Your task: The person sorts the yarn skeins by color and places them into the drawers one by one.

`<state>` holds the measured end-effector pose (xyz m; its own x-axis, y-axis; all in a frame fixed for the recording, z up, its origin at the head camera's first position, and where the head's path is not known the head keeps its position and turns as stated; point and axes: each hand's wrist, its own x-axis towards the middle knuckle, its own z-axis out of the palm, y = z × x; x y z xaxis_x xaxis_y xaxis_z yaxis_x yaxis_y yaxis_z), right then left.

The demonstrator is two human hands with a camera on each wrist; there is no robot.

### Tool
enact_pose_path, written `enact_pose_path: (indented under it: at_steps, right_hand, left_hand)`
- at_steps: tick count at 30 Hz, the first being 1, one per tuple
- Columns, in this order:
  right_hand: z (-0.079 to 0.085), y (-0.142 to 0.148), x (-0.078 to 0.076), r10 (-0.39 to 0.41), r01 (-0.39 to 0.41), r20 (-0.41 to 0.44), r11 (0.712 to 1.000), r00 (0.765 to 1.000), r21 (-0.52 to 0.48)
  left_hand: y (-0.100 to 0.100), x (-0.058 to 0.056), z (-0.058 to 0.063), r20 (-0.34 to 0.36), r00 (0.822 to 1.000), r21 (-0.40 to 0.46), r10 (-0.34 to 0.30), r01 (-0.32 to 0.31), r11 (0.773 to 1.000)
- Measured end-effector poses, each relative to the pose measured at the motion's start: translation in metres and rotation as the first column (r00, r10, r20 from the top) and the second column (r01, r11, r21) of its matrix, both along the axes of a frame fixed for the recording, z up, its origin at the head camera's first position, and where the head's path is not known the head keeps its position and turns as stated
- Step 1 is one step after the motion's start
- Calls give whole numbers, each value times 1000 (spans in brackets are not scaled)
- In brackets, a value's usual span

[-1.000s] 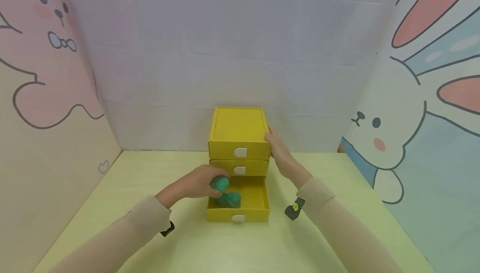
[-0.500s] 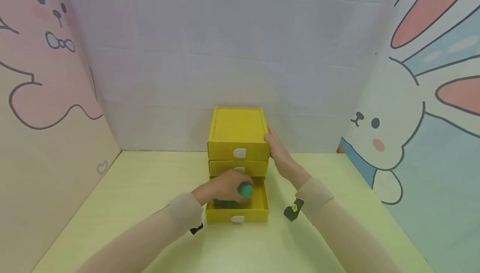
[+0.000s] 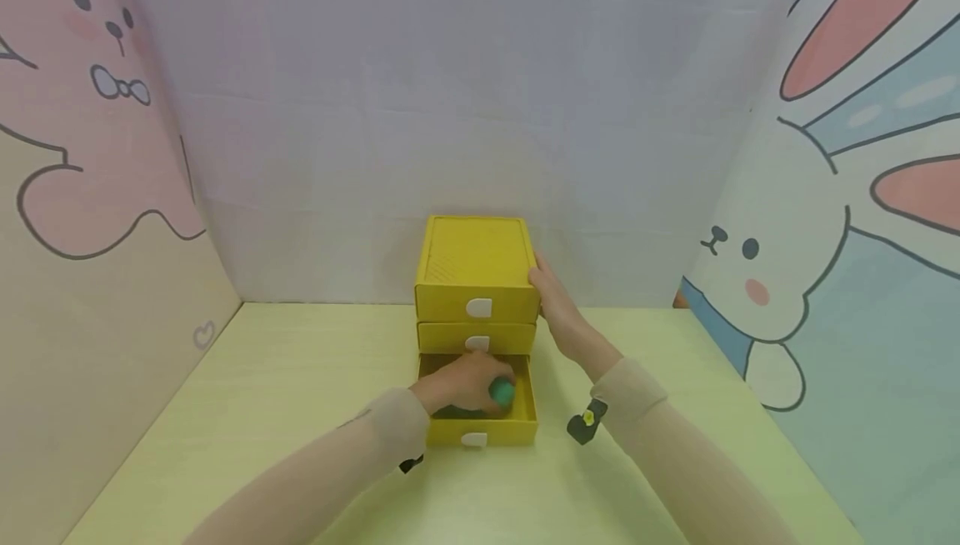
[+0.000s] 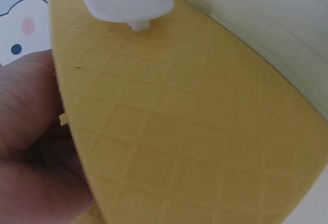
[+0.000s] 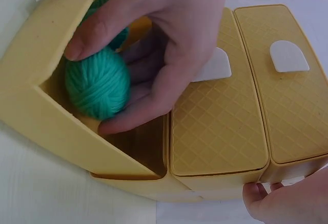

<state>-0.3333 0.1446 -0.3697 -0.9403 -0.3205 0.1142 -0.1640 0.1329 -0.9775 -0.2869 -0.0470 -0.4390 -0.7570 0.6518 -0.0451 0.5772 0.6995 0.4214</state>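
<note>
My left hand (image 3: 461, 382) grips a green ball of yarn (image 3: 502, 392) inside the pulled-out bottom drawer (image 3: 513, 431) of a small yellow drawer unit (image 3: 480, 253). The right wrist view shows thumb and fingers around this yarn ball, with a second green yarn ball (image 5: 119, 37) partly hidden behind the hand. In the left wrist view the drawer's waffle-patterned front covers much of the left hand (image 4: 31, 111). My right hand (image 3: 558, 303) rests against the unit's right side, its thumb by the top edge.
The two upper drawers are closed, each with a white tab handle (image 3: 478, 307). The unit stands on a pale yellow table (image 3: 315, 362), near a white cloth backdrop (image 3: 337, 153). Side panels with cartoon animals (image 3: 795, 253) flank the table.
My left hand has moved rightward within the bottom drawer, carrying the yarn ball toward its right side and lower. The right hand stays against the unit.
</note>
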Motion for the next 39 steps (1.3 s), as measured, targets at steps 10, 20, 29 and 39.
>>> enact_pose_path:
  at_steps: [10,20,29,39]
  right_hand:
    - [-2,0,-2,3,-3,-8,1000,1000,11]
    - [-1,2,0,14,-14,-19,1000,1000,8]
    - [-1,-1,-1,5,-5,-14,1000,1000,12]
    - [-1,-3,-2,5,-5,-12,1000,1000,-3]
  left_hand:
    - [2,-3,-9,3,1000,-43,19,-19,999]
    - [-13,9,14,7,1000,15,-25,25,1000]
    - [-44,23,33,-30,999,153,-10,15,988]
    - [-70,49,28,53,998,328,43,-58,943]
